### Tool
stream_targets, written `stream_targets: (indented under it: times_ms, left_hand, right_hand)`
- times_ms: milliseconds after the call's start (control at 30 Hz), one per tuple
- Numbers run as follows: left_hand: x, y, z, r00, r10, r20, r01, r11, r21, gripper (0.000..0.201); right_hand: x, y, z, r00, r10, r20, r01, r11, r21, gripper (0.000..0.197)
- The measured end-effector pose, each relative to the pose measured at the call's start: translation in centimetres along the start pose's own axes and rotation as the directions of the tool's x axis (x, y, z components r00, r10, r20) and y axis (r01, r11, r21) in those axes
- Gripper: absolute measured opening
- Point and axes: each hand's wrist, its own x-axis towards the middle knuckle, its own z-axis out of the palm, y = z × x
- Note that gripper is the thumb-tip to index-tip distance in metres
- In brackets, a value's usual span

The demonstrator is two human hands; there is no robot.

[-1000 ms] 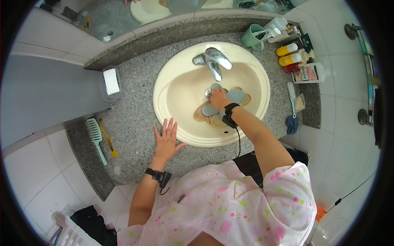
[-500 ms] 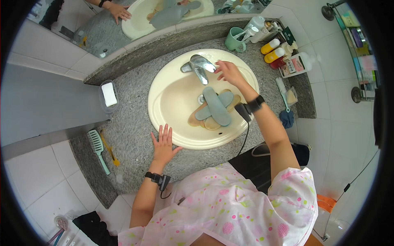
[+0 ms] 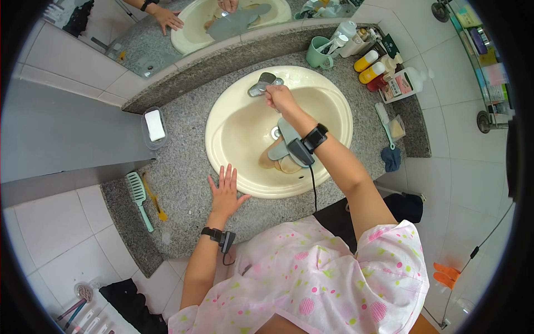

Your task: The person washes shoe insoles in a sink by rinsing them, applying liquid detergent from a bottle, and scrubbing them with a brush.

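Note:
My right hand [image 3: 281, 100] reaches over the cream sink [image 3: 213, 136], its fingers closed round the lever of the chrome faucet [image 3: 261, 88]. The hand covers most of the lever and spout. Below my right wrist, a pile of shoe insoles lies in the basin. A grey-blue insole [image 3: 287, 129] crosses others on top, and beige insoles [image 3: 268, 158] show underneath; my wrist and its strapped device hide part of the pile. My left hand [image 3: 224, 196] rests flat, fingers spread, on the near left rim and the granite counter [image 3: 186, 161].
A soap dish [image 3: 154, 126] with white soap sits on the left, above a green hairbrush [image 3: 140, 203] and a yellow-handled tool [image 3: 154, 199]. At back right stand a green cup [image 3: 317, 53] and several bottles [image 3: 371, 72]. A brush [image 3: 386, 123] lies on the right. A mirror runs along the back.
My right hand has moved left from beside the faucet onto its lever and closed there. My left hand stays on the rim. The view has shifted slightly.

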Motion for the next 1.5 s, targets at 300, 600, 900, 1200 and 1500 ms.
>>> stream_targets:
  times_ms: [300, 600, 900, 1200, 1500]
  left_hand:
    - [-0.1, -0.1, 0.3, 1.000, -0.009, 0.012, 0.009, 1.000, 0.005, 0.102]
    - [-0.3, -0.3, 1.0, 1.000, -0.002, 0.009, 0.001, 1.000, 0.022, 0.104]
    - [0.0, 0.1, 0.5, 1.000, -0.001, 0.025, 0.000, 1.000, 0.030, 0.103]
    - [-0.2, -0.1, 0.9, 1.000, -0.006, 0.001, 0.006, 0.999, 0.040, 0.105]
    - [-0.4, 0.1, 0.9, 1.000, -0.010, -0.003, 0.010, 0.999, 0.039, 0.103]
  right_hand:
    - [-8.5, 3.4, -8.7, 0.984, -0.162, 0.075, 0.105, 0.186, -0.977, 0.046]
    - [-12.4, 11.3, -7.3, 0.946, 0.071, 0.317, 0.150, 0.771, -0.619, 0.064]
    - [-13.4, 14.6, -8.3, 0.971, 0.085, 0.222, 0.201, 0.202, -0.958, 0.031]
    - [-16.2, 15.9, -7.8, 0.957, 0.124, 0.263, 0.258, 0.051, -0.965, 0.019]
    - [-15.7, 15.3, -7.2, 0.957, 0.142, 0.253, 0.200, 0.308, -0.930, 0.025]
